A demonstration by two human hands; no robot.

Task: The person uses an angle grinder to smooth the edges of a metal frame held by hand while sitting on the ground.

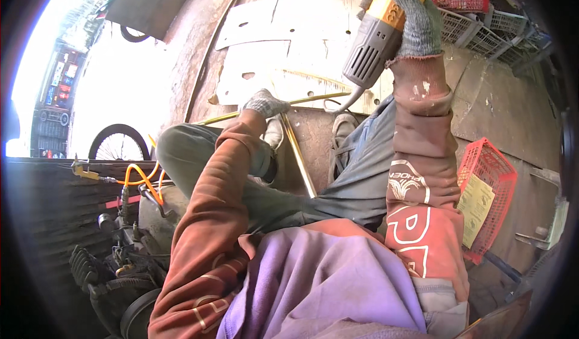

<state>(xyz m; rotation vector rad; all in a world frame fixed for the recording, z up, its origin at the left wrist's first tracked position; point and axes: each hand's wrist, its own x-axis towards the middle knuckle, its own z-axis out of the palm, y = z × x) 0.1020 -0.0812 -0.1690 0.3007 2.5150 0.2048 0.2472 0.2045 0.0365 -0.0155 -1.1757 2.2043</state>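
Observation:
My right hand [417,28], in a grey knit glove, is raised at the upper right and closed around a yellow-and-grey angle grinder [372,48]. Its grey cord end points down toward my knees. My left hand [265,103], also gloved, is closed on brass-coloured metal tubing between my legs. One tube [298,156] slants from near that hand toward my lap; a longer tube [319,98] runs crosswise past it. The tubing's joint is partly hidden by my glove. Beyond lies a pale flat sheet with holes [259,70] on the floor.
On my right stands a red plastic basket [508,179] holding a yellowish packet [476,209]. More crates [476,34] are stacked at the far right. A compressor-like machine [123,263] and an orange hose [129,176] sit at my left, near a bicycle wheel [119,143].

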